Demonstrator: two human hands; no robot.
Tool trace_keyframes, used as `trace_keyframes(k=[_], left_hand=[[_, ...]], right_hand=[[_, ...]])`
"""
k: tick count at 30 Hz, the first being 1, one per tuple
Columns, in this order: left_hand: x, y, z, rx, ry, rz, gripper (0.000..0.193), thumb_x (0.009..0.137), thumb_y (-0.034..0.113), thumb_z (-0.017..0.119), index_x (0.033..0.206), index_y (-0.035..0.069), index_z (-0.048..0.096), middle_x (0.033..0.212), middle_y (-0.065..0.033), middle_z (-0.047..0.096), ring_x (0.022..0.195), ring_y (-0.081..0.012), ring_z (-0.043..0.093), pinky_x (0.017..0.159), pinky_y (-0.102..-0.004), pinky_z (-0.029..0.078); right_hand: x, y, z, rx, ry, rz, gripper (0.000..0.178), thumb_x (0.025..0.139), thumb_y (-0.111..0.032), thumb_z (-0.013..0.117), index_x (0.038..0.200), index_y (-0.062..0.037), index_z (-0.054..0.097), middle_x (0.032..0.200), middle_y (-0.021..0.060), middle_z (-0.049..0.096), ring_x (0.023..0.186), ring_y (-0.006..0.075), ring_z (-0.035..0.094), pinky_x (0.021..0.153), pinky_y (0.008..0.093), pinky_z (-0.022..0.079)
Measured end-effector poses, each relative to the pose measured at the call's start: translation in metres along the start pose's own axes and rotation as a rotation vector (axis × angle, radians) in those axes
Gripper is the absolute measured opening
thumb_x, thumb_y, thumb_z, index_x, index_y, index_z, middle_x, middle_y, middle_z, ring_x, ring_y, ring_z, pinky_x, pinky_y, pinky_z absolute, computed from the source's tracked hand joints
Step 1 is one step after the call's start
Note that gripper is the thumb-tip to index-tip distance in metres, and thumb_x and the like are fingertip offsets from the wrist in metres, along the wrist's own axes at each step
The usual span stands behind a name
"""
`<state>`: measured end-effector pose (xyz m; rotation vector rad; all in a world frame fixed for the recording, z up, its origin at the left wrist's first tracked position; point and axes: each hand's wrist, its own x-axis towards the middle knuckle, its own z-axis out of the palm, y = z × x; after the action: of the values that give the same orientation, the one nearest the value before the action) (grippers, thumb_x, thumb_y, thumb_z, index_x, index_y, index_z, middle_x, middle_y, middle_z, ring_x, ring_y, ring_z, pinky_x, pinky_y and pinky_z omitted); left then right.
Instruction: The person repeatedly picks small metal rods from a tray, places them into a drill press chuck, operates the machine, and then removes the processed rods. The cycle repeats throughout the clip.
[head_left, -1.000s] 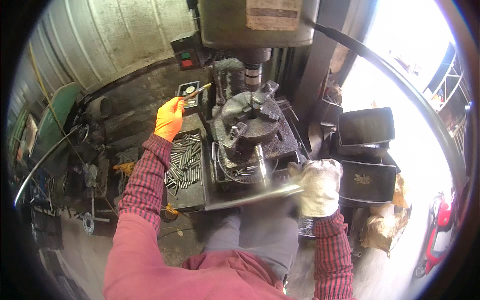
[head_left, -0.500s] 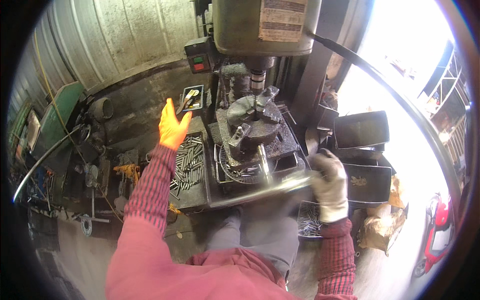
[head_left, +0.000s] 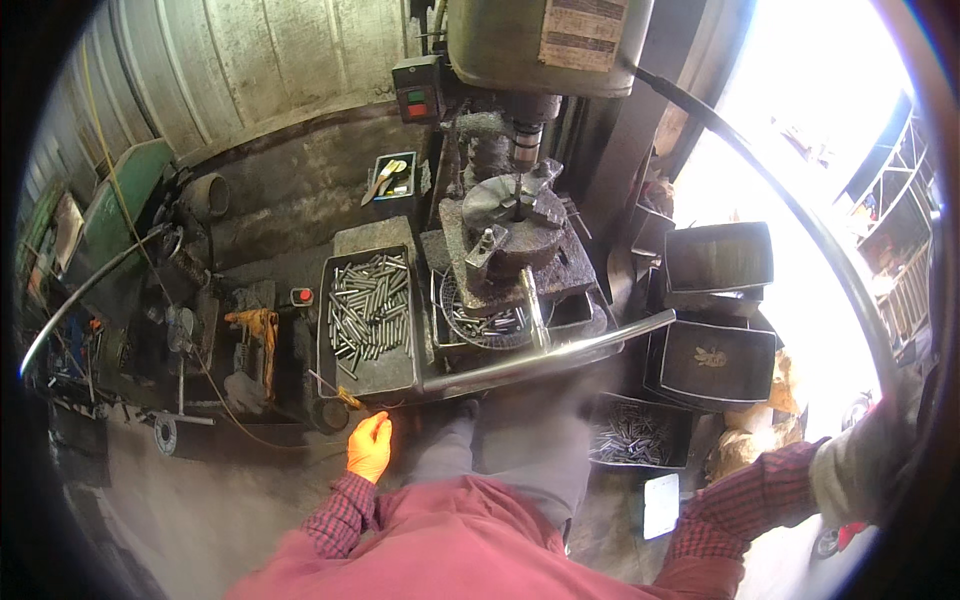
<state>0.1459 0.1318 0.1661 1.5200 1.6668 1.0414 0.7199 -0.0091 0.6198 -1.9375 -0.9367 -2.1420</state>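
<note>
My left hand, in an orange glove, is low in front of the bench with its fingers drawn together. Whatever it may hold is too small to make out. Just above it, a screwdriver with a yellow handle lies by the corner of a tray of short metal pins. My right hand, in a pale work glove, is out at the right rim, its fingers lost in shadow. A long shiny metal bar slants across the front of the drill press, with neither hand on it.
A round clamping fixture sits under the drill. Dark metal bins stand stacked at the right, and a bin of pins is below them. A white card lies low at the right. A switch box is beside the drill head.
My left hand has come down and back from above the pin tray, and its spread fingers have drawn together. My right hand has left the metal bar's end and swung out to the right.
</note>
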Motion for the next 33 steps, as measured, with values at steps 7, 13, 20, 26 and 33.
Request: trace_keyframes(k=[7,13,20,26,33], left_hand=[[-0.027,-0.038,-0.034,0.197,-0.059,-0.175,0.037,0.099,0.028,0.068,0.12,-0.001,0.074,0.111,-0.0204,0.075,0.1,-0.0318,0.074,0.09,-0.0393,0.057],[-0.04,-0.085,-0.043,0.351,-0.167,-0.313,0.041,0.097,0.034,0.064,0.117,-0.001,0.074,0.111,-0.0227,0.075,0.103,-0.036,0.073,0.093,-0.0423,0.056],[-0.097,-0.15,-0.071,0.567,-0.164,-0.817,0.046,0.095,0.041,0.061,0.11,0.001,0.076,0.113,-0.0248,0.074,0.111,-0.0414,0.07,0.098,-0.0476,0.053],[-0.136,-0.158,-0.085,0.646,-0.079,-1.006,0.049,0.094,0.04,0.064,0.116,-0.001,0.075,0.123,-0.0269,0.071,0.121,-0.0403,0.067,0.106,-0.0454,0.051],[-0.121,-0.148,-0.075,0.605,-0.113,-0.876,0.047,0.097,0.04,0.063,0.119,0.0,0.075,0.121,-0.0249,0.073,0.119,-0.0397,0.068,0.104,-0.0446,0.051]], right_hand=[[-0.022,0.004,-0.026,-0.188,0.021,-0.084,0.035,0.105,-0.041,0.062,0.098,-0.0114,0.078,0.083,-0.0007,0.077,0.069,0.0134,0.074,0.063,0.0277,0.06],[-0.023,-0.014,-0.032,-0.255,0.168,-0.127,0.033,0.103,-0.045,0.066,0.093,-0.0152,0.078,0.071,-0.0033,0.073,0.061,0.0141,0.072,0.053,0.0281,0.058],[-0.047,-0.028,-0.036,-0.395,-0.002,0.135,0.027,0.096,-0.043,0.075,0.089,-0.0173,0.076,0.075,-0.0034,0.074,0.062,0.0147,0.071,0.054,0.0306,0.058],[-0.045,-0.032,-0.046,-0.292,0.115,0.006,0.031,0.097,-0.051,0.071,0.085,-0.0219,0.074,0.074,-0.0059,0.073,0.059,0.0138,0.07,0.053,0.0322,0.055],[-0.044,-0.052,-0.051,-0.408,0.201,-0.031,0.031,0.101,-0.053,0.066,0.088,-0.0249,0.07,0.07,-0.0114,0.07,0.056,0.0127,0.067,0.051,0.0316,0.047]])
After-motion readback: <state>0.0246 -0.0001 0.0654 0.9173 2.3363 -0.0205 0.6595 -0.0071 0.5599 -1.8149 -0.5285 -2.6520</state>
